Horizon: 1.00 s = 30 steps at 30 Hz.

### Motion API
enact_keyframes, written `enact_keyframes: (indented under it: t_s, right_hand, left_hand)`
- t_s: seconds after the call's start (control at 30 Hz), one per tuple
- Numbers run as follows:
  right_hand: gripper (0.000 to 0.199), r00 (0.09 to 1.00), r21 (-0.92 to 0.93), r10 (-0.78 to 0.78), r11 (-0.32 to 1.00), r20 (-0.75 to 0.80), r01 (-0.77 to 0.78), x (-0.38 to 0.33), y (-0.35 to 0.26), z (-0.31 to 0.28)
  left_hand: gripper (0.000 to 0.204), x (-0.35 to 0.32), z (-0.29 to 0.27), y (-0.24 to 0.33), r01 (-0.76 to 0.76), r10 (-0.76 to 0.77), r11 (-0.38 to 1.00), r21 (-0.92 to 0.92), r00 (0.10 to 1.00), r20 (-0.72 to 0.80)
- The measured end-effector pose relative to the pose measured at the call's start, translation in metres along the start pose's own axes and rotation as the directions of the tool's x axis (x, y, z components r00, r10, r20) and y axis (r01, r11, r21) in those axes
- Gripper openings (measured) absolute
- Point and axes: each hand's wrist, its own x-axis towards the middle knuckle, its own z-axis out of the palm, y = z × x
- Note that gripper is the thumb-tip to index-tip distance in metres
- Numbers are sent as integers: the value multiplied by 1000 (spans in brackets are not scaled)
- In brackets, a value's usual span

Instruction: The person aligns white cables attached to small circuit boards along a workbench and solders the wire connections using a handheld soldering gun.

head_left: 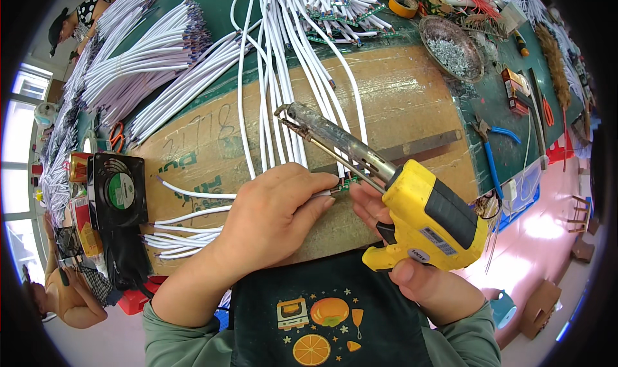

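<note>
My left hand (273, 209) is closed in a pinch on a white cable (324, 192) at the cardboard's near edge. The cable's end meets a small green circuit board (346, 185), partly hidden by my fingers. In my right hand (421, 282) is a yellow and black soldering gun (428, 216), its fingers around the handle by the trigger. The gun's dark metal barrel points up and left, its bent tip above the cables and away from the board. Several long white cables (283, 103) run from the board area to the far side.
Brown cardboard (412, 77) covers the work surface, with a flat metal bar (425, 146) on it. A black fan (117, 190) stands left, near bundled white cables (145, 64). At right are a dish of metallic bits (450, 55) and blue-handled pliers (492, 164). Two people are at far left.
</note>
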Motion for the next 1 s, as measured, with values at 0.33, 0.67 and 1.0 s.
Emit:
enact_keyframes:
  t_s: [0.33, 0.67, 1.0]
  right_hand:
    - [69, 980, 120, -195, 974, 31, 190, 18, -7, 12]
    - [72, 985, 136, -168, 976, -22, 170, 18, -10, 19]
    - [70, 987, 146, -158, 977, -11, 158, 17, -11, 19]
  left_hand:
    - [19, 3, -6, -3, -8, 9, 1000, -16, 998, 55]
    - [17, 7, -12, 1, 77, -70, 995, -64, 991, 112]
    - [16, 7, -9, 4, 93, -89, 994, -60, 993, 74]
